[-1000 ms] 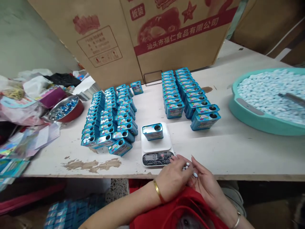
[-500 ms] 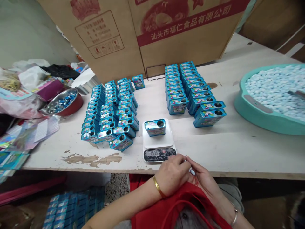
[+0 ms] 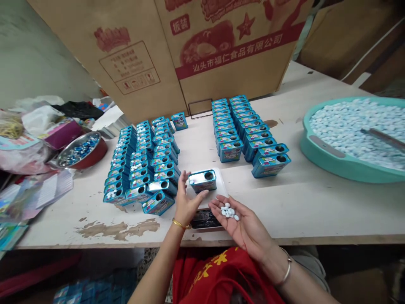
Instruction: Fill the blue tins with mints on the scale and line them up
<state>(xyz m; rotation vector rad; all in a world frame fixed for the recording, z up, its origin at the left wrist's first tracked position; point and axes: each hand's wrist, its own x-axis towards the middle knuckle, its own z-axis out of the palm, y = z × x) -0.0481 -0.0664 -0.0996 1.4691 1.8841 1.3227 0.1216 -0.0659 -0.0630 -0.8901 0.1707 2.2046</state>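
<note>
A blue tin (image 3: 202, 185) with a round hole in its top stands on a white kitchen scale (image 3: 223, 185). One white candy (image 3: 192, 182) lies on the tin's lid. My left hand (image 3: 187, 200) reaches around the tin's left end, fingers behind and thumb in front, spread apart; whether it touches the tin I cannot tell. Palm up, my right hand (image 3: 248, 226) cups several small white candies (image 3: 230, 212) just right of the scale. Part of the scale's dark display (image 3: 205, 218) is covered by my hands.
Rows of blue tins (image 3: 164, 164) stand left, some with candies on top; more tins (image 3: 249, 126) stand right. A turquoise basin (image 3: 325, 162) of candies holds a metal scoop-like tool (image 3: 384, 137). Behind is a large carton (image 3: 228, 80). A metal bowl (image 3: 82, 152) of blue-wrapped pieces sits left.
My left hand has left my right palm and moved forward to the tin. My right hand has turned more open, showing the candies. A candy now lies on the tin's lid.
</note>
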